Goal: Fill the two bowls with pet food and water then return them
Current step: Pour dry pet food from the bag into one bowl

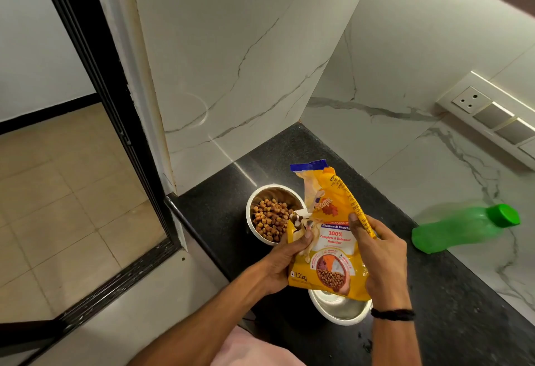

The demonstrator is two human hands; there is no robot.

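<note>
A yellow pet food bag is held over the black counter by both hands. My left hand grips its left edge near the torn opening. My right hand grips its right side. A steel bowl at the counter's far left corner holds brown kibble, right beside the bag's opening. A second steel bowl sits nearer to me, partly hidden under the bag, with no contents visible in it.
A green plastic bottle with a green cap lies on its side on the counter by the right marble wall. A switch panel is on that wall. The counter's left edge drops to a tiled floor beside a black door frame.
</note>
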